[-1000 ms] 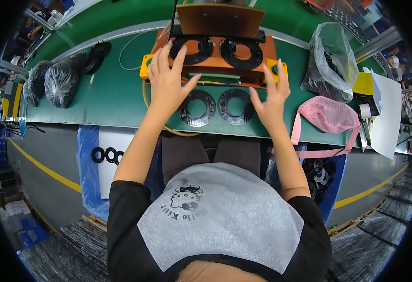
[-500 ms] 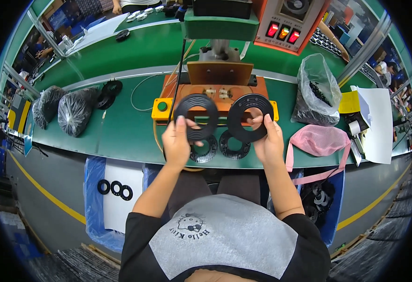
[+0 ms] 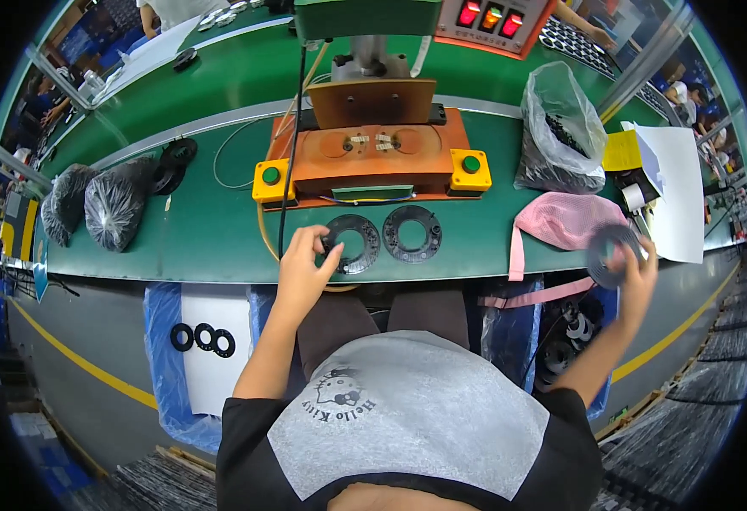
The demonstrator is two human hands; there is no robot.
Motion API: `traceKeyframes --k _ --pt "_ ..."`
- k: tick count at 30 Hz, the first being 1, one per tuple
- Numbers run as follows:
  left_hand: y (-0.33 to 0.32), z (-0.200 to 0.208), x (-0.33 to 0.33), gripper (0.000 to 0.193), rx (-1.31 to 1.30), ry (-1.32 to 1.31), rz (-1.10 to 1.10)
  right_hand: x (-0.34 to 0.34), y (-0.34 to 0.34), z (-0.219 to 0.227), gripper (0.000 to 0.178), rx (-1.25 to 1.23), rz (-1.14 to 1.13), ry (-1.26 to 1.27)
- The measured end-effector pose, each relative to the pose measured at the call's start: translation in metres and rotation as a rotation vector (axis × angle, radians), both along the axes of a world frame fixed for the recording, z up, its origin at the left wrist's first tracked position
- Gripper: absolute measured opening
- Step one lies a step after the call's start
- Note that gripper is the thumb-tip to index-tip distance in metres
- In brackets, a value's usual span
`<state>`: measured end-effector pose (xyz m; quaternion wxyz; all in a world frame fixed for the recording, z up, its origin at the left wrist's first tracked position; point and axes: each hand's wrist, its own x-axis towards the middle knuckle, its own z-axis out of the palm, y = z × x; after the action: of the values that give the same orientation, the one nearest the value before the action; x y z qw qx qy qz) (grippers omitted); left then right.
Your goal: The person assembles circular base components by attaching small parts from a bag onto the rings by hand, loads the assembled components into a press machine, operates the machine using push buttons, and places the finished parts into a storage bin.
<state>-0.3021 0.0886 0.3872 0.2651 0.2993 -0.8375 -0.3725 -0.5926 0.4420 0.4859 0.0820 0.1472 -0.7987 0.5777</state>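
My right hand (image 3: 635,274) is out at the right, past the table's front edge, with its fingers closed on a black ring (image 3: 605,257). Motion blurs that ring, and I cannot tell whether a second one lies behind it. My left hand (image 3: 307,264) reaches to the left edge of a flat black ring (image 3: 361,244) on the green table. Its thumb and fingers are apart; whether they touch the ring is unclear. A second black ring (image 3: 412,234) lies flat just right of that one. Behind both stands an orange press base (image 3: 373,162) below a raised brown plate (image 3: 372,104).
Yellow button boxes (image 3: 470,173) flank the press. A clear bag of black parts (image 3: 560,136) and a pink mesh cap (image 3: 565,223) are at right. Black bags (image 3: 120,204) lie left. Below the table, a blue-lined bin (image 3: 166,358) holds rings on white sheet; another bin (image 3: 560,341) sits right.
My right hand has swung far to the right with a ring. My left hand no longer holds its ring and has lowered to one on the table. The whole view has shifted.
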Motion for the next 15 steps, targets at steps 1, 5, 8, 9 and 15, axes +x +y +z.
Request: traceKeyframes --k 1,5,8,9,15 --pt "-0.001 -0.002 0.004 0.031 -0.037 -0.056 0.007 -0.014 0.041 0.000 0.023 0.226 -0.012 0.076" --pt "0.003 -0.014 0.013 0.034 -0.106 -0.135 -0.061 -0.038 0.148 -0.059 0.043 1.009 -0.356 0.065" --pt "0.006 -0.029 0.013 0.026 -0.208 -0.213 -0.089 -0.010 0.094 -0.053 0.044 1.165 -0.460 -0.060" --pt "0.005 -0.028 0.012 0.023 -0.178 -0.294 -0.107 -0.007 0.072 -0.049 0.038 0.962 -0.345 -0.096" --pt "0.008 -0.035 0.020 0.019 -0.061 -0.131 -0.018 0.074 -0.120 -0.095 0.025 0.441 0.568 0.381"
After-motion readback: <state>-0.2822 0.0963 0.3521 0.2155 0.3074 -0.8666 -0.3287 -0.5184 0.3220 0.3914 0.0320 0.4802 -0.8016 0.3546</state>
